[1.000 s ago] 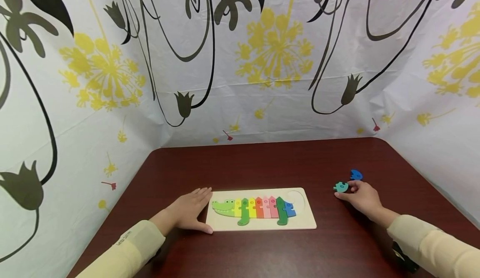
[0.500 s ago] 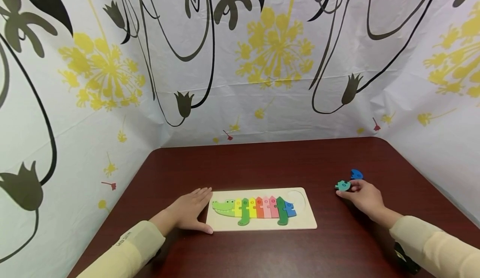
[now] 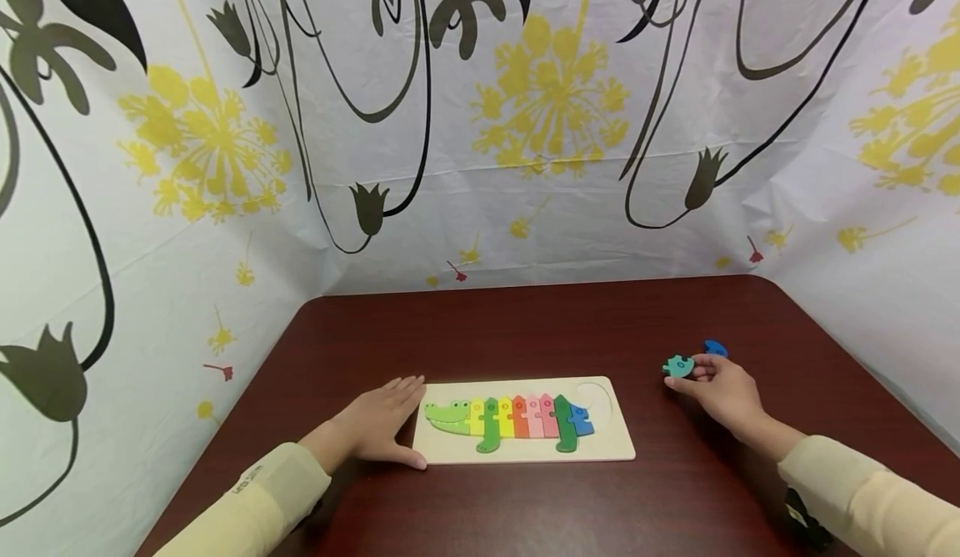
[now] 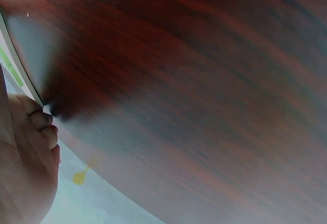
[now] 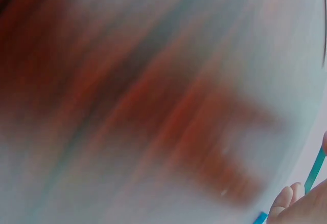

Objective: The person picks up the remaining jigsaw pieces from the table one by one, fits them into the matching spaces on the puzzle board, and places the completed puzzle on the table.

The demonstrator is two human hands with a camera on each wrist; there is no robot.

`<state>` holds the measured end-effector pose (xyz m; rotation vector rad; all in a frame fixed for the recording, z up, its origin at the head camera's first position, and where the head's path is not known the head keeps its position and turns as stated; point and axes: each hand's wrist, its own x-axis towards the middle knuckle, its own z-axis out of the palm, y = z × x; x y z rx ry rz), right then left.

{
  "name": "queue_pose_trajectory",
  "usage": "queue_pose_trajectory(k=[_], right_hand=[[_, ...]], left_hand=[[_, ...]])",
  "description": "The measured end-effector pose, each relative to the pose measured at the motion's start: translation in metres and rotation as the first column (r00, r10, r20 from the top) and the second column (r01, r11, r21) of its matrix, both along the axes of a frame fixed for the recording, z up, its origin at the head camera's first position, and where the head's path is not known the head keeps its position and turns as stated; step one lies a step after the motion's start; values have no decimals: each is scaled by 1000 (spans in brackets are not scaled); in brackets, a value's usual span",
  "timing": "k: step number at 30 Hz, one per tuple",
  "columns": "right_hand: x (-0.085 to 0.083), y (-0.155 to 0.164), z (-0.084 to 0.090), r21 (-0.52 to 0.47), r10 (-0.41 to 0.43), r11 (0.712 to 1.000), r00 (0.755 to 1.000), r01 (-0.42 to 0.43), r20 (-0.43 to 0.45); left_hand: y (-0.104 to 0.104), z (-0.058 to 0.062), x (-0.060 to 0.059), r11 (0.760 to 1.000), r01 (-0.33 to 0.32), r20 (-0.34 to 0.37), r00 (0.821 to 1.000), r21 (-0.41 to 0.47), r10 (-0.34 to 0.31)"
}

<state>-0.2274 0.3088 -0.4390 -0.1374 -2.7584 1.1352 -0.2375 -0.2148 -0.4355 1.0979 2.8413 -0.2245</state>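
Observation:
A pale wooden puzzle board (image 3: 525,450) lies on the table, with a crocodile of coloured pieces (image 3: 517,418) in it, from a light green head to a blue piece near the right. A bare curved recess (image 3: 597,397) shows at its right end. My left hand (image 3: 386,425) rests at the board's left edge, fingers straight and thumb spread. Off to the right of the board, my right hand (image 3: 723,390) pinches a teal puzzle piece (image 3: 678,366) between thumb and fingers. A blue puzzle piece (image 3: 716,348) lies just behind that hand, partly hidden by it.
The dark red-brown table (image 3: 480,332) has rounded far corners. A white flower-patterned sheet (image 3: 450,148) hangs behind it and along both sides.
My right hand has shifted slightly left with the teal piece after a small move right, and now covers more of the blue piece. My left hand has stayed put.

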Motion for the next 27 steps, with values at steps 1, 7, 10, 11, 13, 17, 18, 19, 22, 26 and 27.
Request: queue_pose_trajectory(k=[1,7,10,11,13,17,18,19,22,26,27], right_hand=[[0,-2,1,-7,4,1000,1000,-4,1],[3,-12,4,-28,17,999,1000,-17,1],[5,-17,8,-43,22,999,1000,-22,-2],[6,-18,9,-47,25,999,1000,-25,-4],[7,-21,11,-57,28,998,1000,-29,-7],[11,-29,14,-56,33,998,999,-34,-22],[12,-31,14,-55,33,998,999,-34,-27],[13,-33,14,-56,33,998,999,-35,-31],[16,-39,15,-67,28,997,999,-31,-38],[20,-47,15,-90,21,996,999,-24,-38],[21,-49,15,-92,20,995,999,-23,-38]], left_hand=[[0,0,0,1000,-1,-2,1000,-2,1],[0,-1,0,1000,-10,2,1000,-8,10],[1,-1,0,1000,-14,6,1000,-5,14],[1,-1,0,1000,-15,9,1000,-4,15],[1,-1,0,1000,-15,14,1000,-2,15],[1,0,1,1000,-17,25,1000,1,17],[1,0,1,1000,-18,25,1000,2,18],[1,0,1,1000,-18,26,999,4,18],[1,1,1,1000,-21,25,999,7,21],[1,1,1,1000,-23,15,1000,0,23],[1,1,1,1000,-23,13,1000,-1,23]])
